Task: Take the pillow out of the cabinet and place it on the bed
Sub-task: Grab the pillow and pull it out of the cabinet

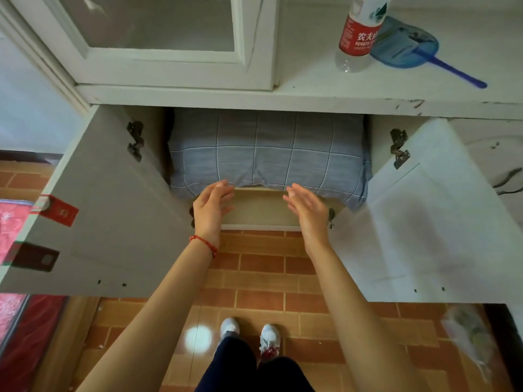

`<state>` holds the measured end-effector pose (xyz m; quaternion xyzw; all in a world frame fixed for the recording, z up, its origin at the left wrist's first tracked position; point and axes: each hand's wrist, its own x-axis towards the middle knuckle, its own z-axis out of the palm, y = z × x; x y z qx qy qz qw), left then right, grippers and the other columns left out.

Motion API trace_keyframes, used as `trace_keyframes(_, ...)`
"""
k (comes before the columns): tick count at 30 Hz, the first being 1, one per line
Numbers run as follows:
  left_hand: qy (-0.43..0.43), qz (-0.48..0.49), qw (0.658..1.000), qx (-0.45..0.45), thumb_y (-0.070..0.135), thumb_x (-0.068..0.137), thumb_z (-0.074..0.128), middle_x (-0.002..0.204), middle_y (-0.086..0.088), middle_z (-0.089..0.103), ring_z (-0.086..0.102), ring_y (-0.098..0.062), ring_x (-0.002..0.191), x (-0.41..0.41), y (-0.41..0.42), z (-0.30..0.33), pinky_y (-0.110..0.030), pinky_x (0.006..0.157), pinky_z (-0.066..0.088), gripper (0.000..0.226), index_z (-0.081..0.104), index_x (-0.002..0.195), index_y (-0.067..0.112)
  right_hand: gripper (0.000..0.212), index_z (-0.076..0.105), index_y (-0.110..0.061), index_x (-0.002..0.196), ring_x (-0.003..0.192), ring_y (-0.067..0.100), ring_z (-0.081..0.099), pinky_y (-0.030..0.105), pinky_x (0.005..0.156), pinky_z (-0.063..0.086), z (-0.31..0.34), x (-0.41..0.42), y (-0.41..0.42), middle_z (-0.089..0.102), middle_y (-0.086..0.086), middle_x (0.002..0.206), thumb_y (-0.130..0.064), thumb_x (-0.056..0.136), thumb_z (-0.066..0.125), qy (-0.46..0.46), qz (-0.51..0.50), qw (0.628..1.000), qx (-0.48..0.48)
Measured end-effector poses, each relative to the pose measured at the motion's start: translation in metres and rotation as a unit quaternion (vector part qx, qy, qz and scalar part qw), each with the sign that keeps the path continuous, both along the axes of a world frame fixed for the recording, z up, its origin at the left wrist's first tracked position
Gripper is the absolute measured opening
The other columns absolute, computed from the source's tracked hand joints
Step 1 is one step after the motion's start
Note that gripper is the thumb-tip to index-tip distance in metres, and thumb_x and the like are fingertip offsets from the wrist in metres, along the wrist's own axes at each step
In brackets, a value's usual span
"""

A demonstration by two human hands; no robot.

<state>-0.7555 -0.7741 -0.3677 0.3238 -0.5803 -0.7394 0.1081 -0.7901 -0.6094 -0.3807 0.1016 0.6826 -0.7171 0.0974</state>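
A blue-grey checked pillow fills the lower compartment of the white cabinet, its front edge hanging slightly over the shelf lip. Both cabinet doors stand wide open, the left door and the right door. My left hand, with a red string at the wrist, is open just below the pillow's front edge, fingertips almost touching it. My right hand is open too, palm facing inward, close to the pillow's lower edge. Neither hand holds anything.
On the cabinet's counter stand a water bottle with a red label and a blue plastic scoop. A glass-paned upper door is at the top left. Red bedding shows at the far left. Brick-pattern floor lies below.
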Motion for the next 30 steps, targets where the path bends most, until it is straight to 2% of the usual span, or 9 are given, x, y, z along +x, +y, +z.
trace_keyframes(4, 0.005, -0.01, 1.0, -0.006, 0.023, 0.092, 0.048, 0.092, 0.0, 0.067, 0.062, -0.019, 0.097, -0.027, -0.008, -0.004, -0.032, 0.083, 0.051, 0.015, 0.063, 0.09, 0.023, 0.029, 0.06, -0.006, 0.113, 0.108, 0.026, 0.061, 0.043, 0.101, 0.045, -0.003, -0.024, 0.0, 0.065, 0.009, 0.111, -0.012, 0.085, 0.061, 0.002, -0.028, 1.0, -0.004)
trace_keyframes(9, 0.01, -0.035, 0.999, -0.025, 0.024, 0.092, 0.047, 0.095, 0.001, 0.067, 0.061, -0.021, 0.101, -0.057, -0.025, -0.017, -0.035, 0.09, 0.049, 0.015, 0.062, 0.09, 0.025, 0.027, 0.062, -0.012, 0.111, 0.109, 0.025, 0.061, 0.044, 0.1, 0.046, -0.015, -0.051, -0.006, 0.065, 0.012, 0.115, -0.016, 0.084, 0.063, 0.013, -0.049, 0.998, 0.022)
trace_keyframes(13, 0.023, -0.065, 0.997, -0.022, 0.022, 0.093, 0.046, 0.096, 0.001, 0.065, 0.06, -0.02, 0.1, -0.08, -0.036, -0.029, -0.032, 0.086, 0.051, 0.015, 0.06, 0.093, 0.023, 0.018, 0.063, -0.027, 0.1, 0.108, 0.025, 0.061, 0.047, 0.099, 0.046, -0.024, -0.072, -0.009, 0.066, 0.01, 0.113, -0.02, 0.084, 0.064, 0.036, -0.065, 0.997, 0.039)
trace_keyframes(18, 0.036, -0.078, 0.996, -0.028, 0.023, 0.093, 0.045, 0.098, -0.001, 0.064, 0.059, -0.019, 0.1, -0.103, -0.05, -0.046, -0.033, 0.087, 0.049, 0.015, 0.06, 0.095, 0.02, 0.024, 0.061, -0.022, 0.109, 0.107, 0.02, 0.062, 0.044, 0.098, 0.048, -0.04, -0.093, -0.014, 0.066, 0.006, 0.112, -0.021, 0.085, 0.062, 0.054, -0.069, 0.995, 0.056)
trace_keyframes(24, 0.063, -0.069, 0.995, -0.028, 0.021, 0.094, 0.045, 0.093, 0.002, 0.064, 0.06, -0.014, 0.094, -0.131, -0.06, -0.074, -0.03, 0.085, 0.05, 0.015, 0.059, 0.096, 0.017, 0.019, 0.062, -0.031, 0.097, 0.104, 0.02, 0.063, 0.043, 0.098, 0.048, -0.067, -0.122, -0.018, 0.067, 0.0, 0.102, -0.017, 0.084, 0.063, 0.075, -0.069, 0.994, 0.035)
trace_keyframes(28, 0.092, -0.063, 0.993, -0.025, 0.018, 0.094, 0.044, 0.093, 0.0, 0.064, 0.061, -0.013, 0.092, -0.153, -0.062, -0.099, -0.032, 0.085, 0.05, 0.015, 0.059, 0.09, 0.019, 0.022, 0.061, -0.025, 0.101, 0.104, 0.02, 0.063, 0.038, 0.097, 0.048, -0.092, -0.149, -0.018, 0.066, 0.002, 0.104, -0.012, 0.084, 0.062, 0.108, -0.056, 0.992, 0.03)
trace_keyframes(30, 0.108, -0.063, 0.992, -0.034, 0.018, 0.094, 0.044, 0.094, -0.001, 0.064, 0.061, -0.013, 0.093, -0.165, -0.063, -0.114, -0.033, 0.086, 0.049, 0.016, 0.06, 0.091, 0.019, 0.026, 0.061, -0.019, 0.108, 0.101, 0.014, 0.063, 0.033, 0.095, 0.049, -0.105, -0.163, -0.017, 0.066, 0.004, 0.106, -0.01, 0.083, 0.063, 0.124, -0.049, 0.99, 0.038)
